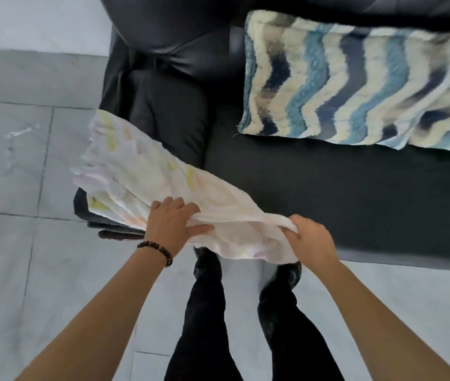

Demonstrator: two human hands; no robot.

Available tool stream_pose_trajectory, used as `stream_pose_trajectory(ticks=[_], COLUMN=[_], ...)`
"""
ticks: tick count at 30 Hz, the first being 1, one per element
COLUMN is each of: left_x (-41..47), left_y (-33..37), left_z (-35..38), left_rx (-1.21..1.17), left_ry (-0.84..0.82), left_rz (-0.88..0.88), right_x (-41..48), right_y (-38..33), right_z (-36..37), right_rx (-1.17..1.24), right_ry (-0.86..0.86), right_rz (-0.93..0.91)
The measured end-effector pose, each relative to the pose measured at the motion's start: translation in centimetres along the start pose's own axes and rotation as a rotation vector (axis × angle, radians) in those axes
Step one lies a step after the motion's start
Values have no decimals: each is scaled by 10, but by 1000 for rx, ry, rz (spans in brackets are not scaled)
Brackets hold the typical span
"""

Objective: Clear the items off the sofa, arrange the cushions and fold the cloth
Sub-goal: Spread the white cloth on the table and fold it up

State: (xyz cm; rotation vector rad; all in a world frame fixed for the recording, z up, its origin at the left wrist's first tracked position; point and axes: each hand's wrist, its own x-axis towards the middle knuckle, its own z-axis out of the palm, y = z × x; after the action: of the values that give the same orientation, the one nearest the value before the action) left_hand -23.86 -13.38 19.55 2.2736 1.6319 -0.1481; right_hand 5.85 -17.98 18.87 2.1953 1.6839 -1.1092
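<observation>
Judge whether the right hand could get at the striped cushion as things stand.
Probably yes: only bare sofa seat lies between right hand and cushion, though it now grips the cloth.

Far end of the cloth (124, 160), beyond my left hand (172, 220): blurred; the dark thing (108, 224) beneath it, just left of that hand, cannot be identified. My right hand (314, 240): fingertips buried in the cloth's fold, whose hanging edge below both hands covers the toes of my shoes (204, 258). The cushion (342, 83) beyond my right hand: blurred and cut off at the frame's right edge, its top hidden by the sofa (355, 12) back.
</observation>
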Motion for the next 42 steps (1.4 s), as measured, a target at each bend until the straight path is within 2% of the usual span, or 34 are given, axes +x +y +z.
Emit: stream_pose_trajectory(ticks=[4,8,10,12,15,19,21,22,24,25,27,29,31,34,37,38,39,40,42], left_x=[-25,-49,-60,-70,-81,-85,-82,-80,-74,-70,-63,-56,-53,-62,-80,-89,-99,-112,-146], left_y=[58,120,150,174,198,207,204,201,192,187,176,173,184,226,277,297,320,345,395], left_z=[-121,-249,-303,-346,-397,-433,-437,-435,-426,-418,-396,-371,-348,-326,-316,-315,-315,-315,-314], left_rx=[-94,-181,-228,-320,-455,-592,-659,-714,-856,-902,-901,-846,-853,-926,-1146,-1207,-1222,-1186,-1078], left_ry=[241,580,696,760,842,894,879,867,830,802,703,588,432,93,-335,-425,-438,-376,-166], left_rz=[-17,30,65,91,201,351,399,417,425,418,408,389,386,373,470,514,561,613,759], right_x=[-78,-157,-191,-220,-265,-314,-322,-320,-309,-305,-307,-324,-349,-405,-482,-510,-538,-566,-615], right_y=[-11,-32,-36,-41,-48,-48,-43,-38,-21,-9,12,23,27,36,59,66,73,79,94], right_z=[-91,-190,-230,-267,-313,-330,-315,-302,-263,-238,-187,-148,-131,-132,-139,-137,-134,-129,-112], right_rx=[156,574,724,790,841,818,621,493,270,264,465,601,687,1010,1202,1221,1216,1196,1137], right_ry=[187,355,420,539,819,1130,1175,1130,915,771,581,586,718,1044,1349,1442,1525,1606,1760], right_rz=[-90,-184,-245,-308,-382,-462,-444,-370,-105,30,242,373,484,637,714,730,748,765,789])
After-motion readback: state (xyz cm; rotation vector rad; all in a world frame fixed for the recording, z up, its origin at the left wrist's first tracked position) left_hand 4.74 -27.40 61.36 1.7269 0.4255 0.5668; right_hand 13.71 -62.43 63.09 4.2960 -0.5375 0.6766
